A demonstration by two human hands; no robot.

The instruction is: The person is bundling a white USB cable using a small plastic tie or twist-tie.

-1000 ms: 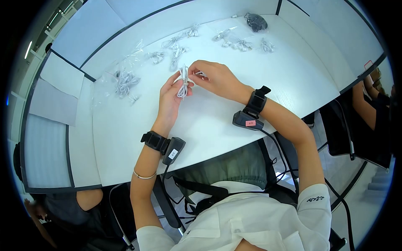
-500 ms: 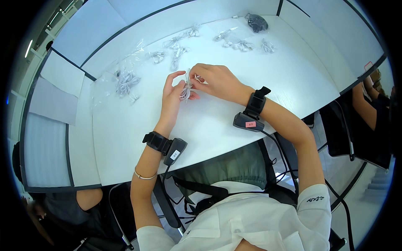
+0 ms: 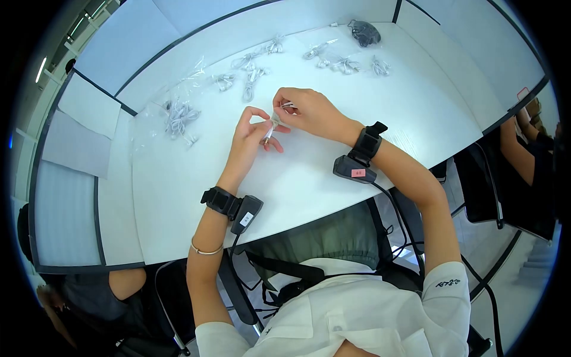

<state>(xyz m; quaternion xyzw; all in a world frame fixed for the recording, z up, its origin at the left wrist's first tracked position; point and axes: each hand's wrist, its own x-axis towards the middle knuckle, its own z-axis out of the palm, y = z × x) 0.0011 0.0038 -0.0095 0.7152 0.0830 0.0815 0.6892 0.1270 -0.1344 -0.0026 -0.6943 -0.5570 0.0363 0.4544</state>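
Note:
A small bundle of white cable (image 3: 274, 121) is held between my two hands above the middle of the white table. My left hand (image 3: 245, 134) grips it from the left with thumb and fingers, and some lower fingers stick out past it. From the right, my right hand (image 3: 310, 114) pinches the upper part of the bundle, and a bit of white cable shows at its fingertips. Fingers cover much of the bundle. Just beyond my hands lie a coiled white cable (image 3: 248, 89) and a smaller coil (image 3: 224, 82).
At the left, a larger heap of white cables (image 3: 179, 116) lies by clear plastic film (image 3: 156, 106). More cable coils (image 3: 347, 65) lie toward the back. A dark rounded object (image 3: 364, 33) sits near the back partition (image 3: 285, 22). Other people sit beyond the side partitions.
The cable bundle has tilted, its upper end leaning right and its lower end less visible. My right hand has shifted slightly right; my left fingers have moved slightly down and right.

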